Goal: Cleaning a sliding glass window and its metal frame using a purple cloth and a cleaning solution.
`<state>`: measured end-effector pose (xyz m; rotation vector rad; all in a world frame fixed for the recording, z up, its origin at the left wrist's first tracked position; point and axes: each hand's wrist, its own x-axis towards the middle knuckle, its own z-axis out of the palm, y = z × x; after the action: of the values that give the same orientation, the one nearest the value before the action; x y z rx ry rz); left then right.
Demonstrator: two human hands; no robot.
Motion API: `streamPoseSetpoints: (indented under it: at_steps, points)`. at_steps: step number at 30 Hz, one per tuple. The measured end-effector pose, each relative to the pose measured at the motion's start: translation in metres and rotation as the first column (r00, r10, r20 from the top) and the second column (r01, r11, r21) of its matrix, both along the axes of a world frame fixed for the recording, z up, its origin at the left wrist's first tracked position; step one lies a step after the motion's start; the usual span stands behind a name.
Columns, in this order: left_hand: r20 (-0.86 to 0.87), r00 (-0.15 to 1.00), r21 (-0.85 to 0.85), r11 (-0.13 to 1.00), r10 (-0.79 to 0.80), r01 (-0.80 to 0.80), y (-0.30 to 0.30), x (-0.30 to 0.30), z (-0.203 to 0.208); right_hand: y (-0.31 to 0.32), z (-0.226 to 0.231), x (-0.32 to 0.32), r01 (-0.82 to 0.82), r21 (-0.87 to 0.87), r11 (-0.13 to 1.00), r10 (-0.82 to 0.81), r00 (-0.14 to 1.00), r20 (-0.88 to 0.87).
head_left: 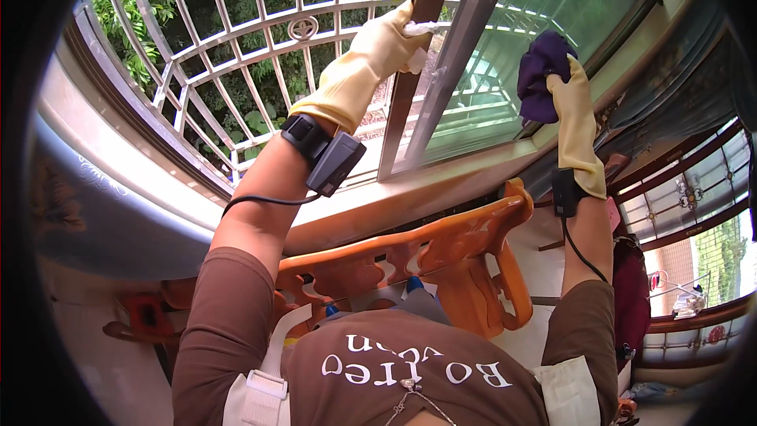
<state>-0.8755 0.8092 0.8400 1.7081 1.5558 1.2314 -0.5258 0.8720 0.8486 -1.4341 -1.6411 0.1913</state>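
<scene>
Both my hands wear pale yellow rubber gloves. At the brown edge of the window frame (405, 114), my left hand (377, 49) is closed around a crumpled white cloth (419, 29), part of which sticks out past the fingers. To the right, my right hand (569, 88) grips a dark purple cloth (544, 71) in front of the greenish sliding window pane (481, 95). Whether the purple cloth touches the glass I cannot tell. A grey metal upright of the sash (453, 71) stands between my two hands.
Outside the open left part of the window is a metal security grille (303, 28) with plants behind it. Below the sill (473, 172) stands a carved orange-brown wooden bench (410, 244). Dark curtain (678, 71) hangs at the right, a bluish cloth covering (110, 213) at the left.
</scene>
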Motion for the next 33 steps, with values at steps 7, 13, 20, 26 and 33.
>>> streamPoseSetpoints:
  at_steps: [7, 13, 20, 26, 33]
  points:
    - [0.374, 0.907, -0.145, 0.954, -0.193, 0.262, -0.007, 0.000, -0.062, -0.025, 0.088, -0.097, -0.283, 0.604, 0.745, 0.057, 0.929, 0.365]
    - [0.367, 0.900, -0.282, 0.950, 0.235, -0.133, -0.093, -0.087, -0.270, 0.032, 0.084, -0.163, -0.513, 0.319, 0.797, 0.391, 0.840, 0.376]
    - [-0.447, 0.710, -0.157, 0.734, 0.543, -0.660, -0.264, -0.212, -0.513, 0.058, 0.064, -0.184, -0.384, 0.431, 0.816, -0.306, 0.345, 0.887]
    - [0.060, 0.614, -0.465, 0.566, 0.787, -0.680, -0.349, -0.213, -0.558, 0.067, -0.036, -0.194, -0.342, 0.132, 0.930, -0.071, 0.186, 0.980]
    - [-0.123, 0.727, -0.688, 0.469, 0.676, -0.553, -0.313, -0.196, -0.536, 0.050, -0.058, -0.177, -0.215, -0.131, 0.968, 0.142, 0.039, 0.989]
